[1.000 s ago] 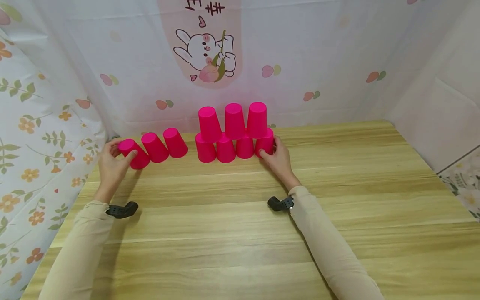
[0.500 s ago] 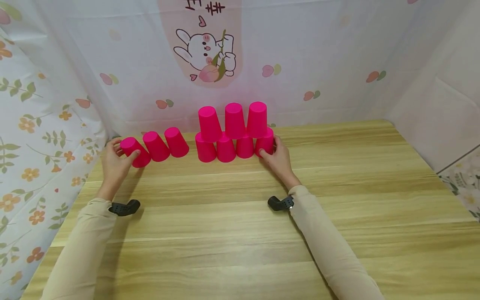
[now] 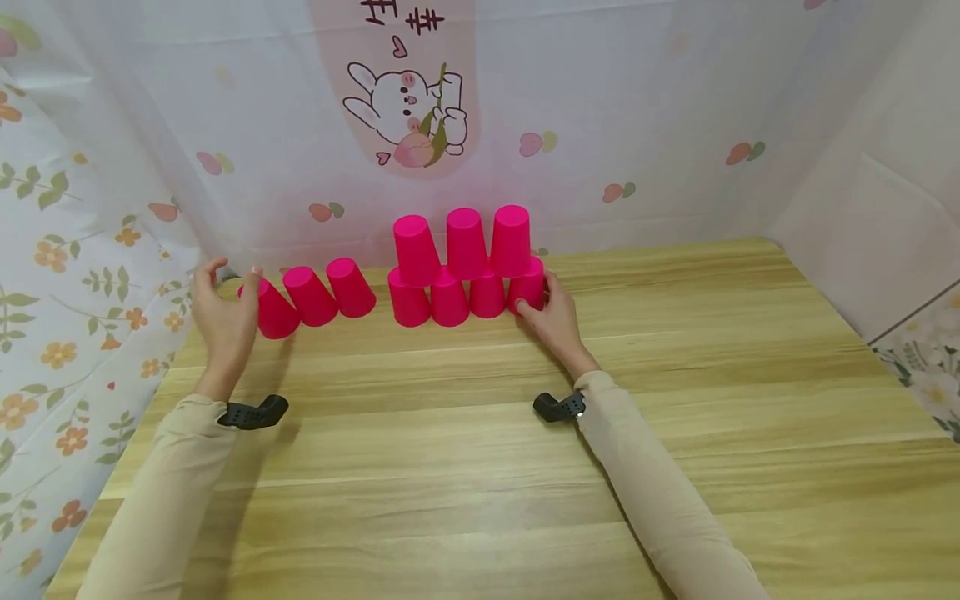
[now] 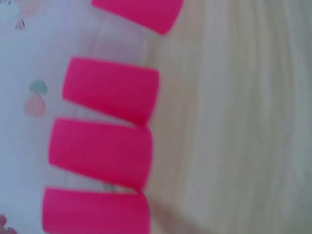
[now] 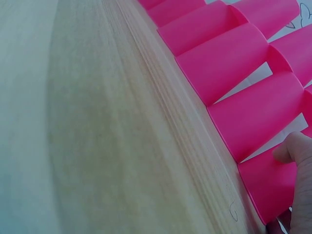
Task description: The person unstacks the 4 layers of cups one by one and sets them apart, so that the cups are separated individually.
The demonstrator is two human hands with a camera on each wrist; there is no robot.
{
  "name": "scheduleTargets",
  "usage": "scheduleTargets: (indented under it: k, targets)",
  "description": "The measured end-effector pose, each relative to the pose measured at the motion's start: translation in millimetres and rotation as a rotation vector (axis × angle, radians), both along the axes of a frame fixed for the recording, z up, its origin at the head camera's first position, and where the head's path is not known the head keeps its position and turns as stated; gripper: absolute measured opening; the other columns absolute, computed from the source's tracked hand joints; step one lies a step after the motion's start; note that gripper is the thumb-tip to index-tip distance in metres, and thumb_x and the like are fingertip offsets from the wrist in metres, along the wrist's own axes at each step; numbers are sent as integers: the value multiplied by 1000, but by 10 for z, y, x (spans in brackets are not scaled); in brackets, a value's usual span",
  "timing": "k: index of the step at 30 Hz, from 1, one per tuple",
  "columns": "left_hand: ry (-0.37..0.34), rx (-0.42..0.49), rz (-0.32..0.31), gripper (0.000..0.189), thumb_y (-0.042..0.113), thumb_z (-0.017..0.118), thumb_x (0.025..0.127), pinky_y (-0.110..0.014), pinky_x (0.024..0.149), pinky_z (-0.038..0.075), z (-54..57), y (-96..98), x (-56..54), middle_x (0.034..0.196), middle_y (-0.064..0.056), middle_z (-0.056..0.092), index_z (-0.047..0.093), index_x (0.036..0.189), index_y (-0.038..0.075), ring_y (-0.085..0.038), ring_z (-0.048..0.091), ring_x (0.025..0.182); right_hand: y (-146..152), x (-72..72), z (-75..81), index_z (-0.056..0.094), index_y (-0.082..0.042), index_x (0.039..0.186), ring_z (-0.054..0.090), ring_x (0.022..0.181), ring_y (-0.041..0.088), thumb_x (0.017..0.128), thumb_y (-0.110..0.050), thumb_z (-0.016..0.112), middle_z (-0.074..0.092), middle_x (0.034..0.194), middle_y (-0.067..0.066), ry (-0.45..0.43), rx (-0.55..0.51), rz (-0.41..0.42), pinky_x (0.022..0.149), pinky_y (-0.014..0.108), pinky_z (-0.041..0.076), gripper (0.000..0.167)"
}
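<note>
My right hand (image 3: 557, 329) grips the pink cup (image 3: 527, 287) at the right end of a bottom row of several upside-down cups. Its thumb (image 5: 292, 148) presses that cup's side in the right wrist view. Three more pink cups, the middle one (image 3: 466, 243) among them, stand inverted on top of this row. To the left are three separate upside-down cups in a line. My left hand (image 3: 225, 325) is beside the leftmost cup (image 3: 276, 312), fingers raised and spread, its thumb overlapping the cup's upper edge. Whether they touch I cannot tell.
The wooden table (image 3: 420, 467) spreads in front of the cups. Behind them hangs a white printed curtain (image 3: 262, 108), and a floral one (image 3: 67, 275) borders the left side. Each wrist wears a black device, the left one (image 3: 255, 412) close above the table.
My left hand has let go of the leftmost cup and its fingers have lifted. That group of cups first shifted slightly right. My right hand keeps its grip on the end cup.
</note>
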State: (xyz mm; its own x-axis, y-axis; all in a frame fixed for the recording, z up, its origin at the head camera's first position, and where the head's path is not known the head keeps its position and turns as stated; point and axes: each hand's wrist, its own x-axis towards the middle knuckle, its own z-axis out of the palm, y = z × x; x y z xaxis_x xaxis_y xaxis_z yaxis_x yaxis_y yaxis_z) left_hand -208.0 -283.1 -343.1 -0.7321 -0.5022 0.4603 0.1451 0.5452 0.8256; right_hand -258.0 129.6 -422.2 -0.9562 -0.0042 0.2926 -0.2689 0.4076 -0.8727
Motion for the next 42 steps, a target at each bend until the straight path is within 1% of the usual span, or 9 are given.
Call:
scheduleTargets:
  k: [2, 5, 11, 16, 22, 28, 36, 39, 42]
  targets:
    - [63, -7, -5, 43, 29, 64, 86, -26, 99, 28, 70, 98, -21, 126, -5, 48, 53, 121, 6, -12, 38, 121, 4, -3, -4, 42, 0, 131, 53, 104, 28, 82, -12, 63, 54, 120, 14, 2, 3, -3, 87, 40, 47, 55]
    - [134, -46, -51, 39, 27, 64, 86, -29, 94, 31, 153, 250, -62, 124, -2, 50, 56, 118, 6, -9, 40, 119, 7, -3, -12, 42, 0, 131, 53, 104, 27, 82, -12, 64, 54, 120, 14, 1, 6, -7, 87, 40, 47, 55]
    - [182, -107, -186, 39, 23, 65, 86, -33, 97, 33, 233, 556, -138, 122, -5, 54, 56, 117, 1, -11, 45, 116, 7, 2, -24, 43, -1, 130, 54, 102, 27, 81, -12, 64, 54, 119, 13, 3, -3, -6, 85, 39, 48, 55]
    - [145, -69, -349, 42, 20, 64, 87, -36, 101, 35, 301, 780, -162, 125, -8, 52, 52, 123, 1, -15, 45, 119, 15, 0, -24, 42, -1, 131, 54, 104, 27, 81, -12, 63, 54, 120, 13, 3, -18, 3, 87, 40, 48, 55]
    - [6, 11, -501, 45, 21, 62, 89, -41, 101, 37, 359, 965, -205, 129, -10, 50, 48, 126, 1, -23, 46, 121, 17, -4, -17, 42, 0, 131, 53, 104, 28, 82, -12, 63, 54, 120, 14, 5, -7, 6, 86, 40, 48, 54]
    - [-100, 22, -603, 50, 26, 60, 89, -43, 101, 36, 348, 1120, -253, 133, -13, 47, 45, 130, 2, -29, 44, 123, -3, 5, -4, 43, -1, 130, 54, 103, 27, 82, -12, 64, 54, 119, 14, 3, -14, 5, 86, 39, 48, 54]
    - [-129, 23, -681, 59, 24, 65, 86, -42, 102, 36, 356, 1300, -304, 135, -11, 44, 41, 134, 1, -27, 44, 122, -3, 15, 19, 43, -1, 131, 53, 103, 28, 82, -12, 63, 54, 119, 14, -3, -23, 11, 86, 40, 48, 54]
    - [-129, 32, -709, 60, 20, 66, 85, -44, 102, 35, 393, 1347, -298, 135, -12, 44, 39, 135, 0, -29, 44, 122, 0, 10, 24, 43, -1, 131, 53, 103, 28, 82, -12, 63, 54, 119, 14, -2, -22, 12, 86, 40, 48, 54]
    - [-144, 34, -734, 60, 13, 65, 84, -46, 102, 34, 493, 1412, -215, 135, -17, 43, 37, 135, -3, -33, 43, 123, 1, 12, 22, 43, -1, 130, 53, 103, 28, 82, -12, 63, 54, 119, 14, 0, -21, 13, 86, 40, 48, 54]
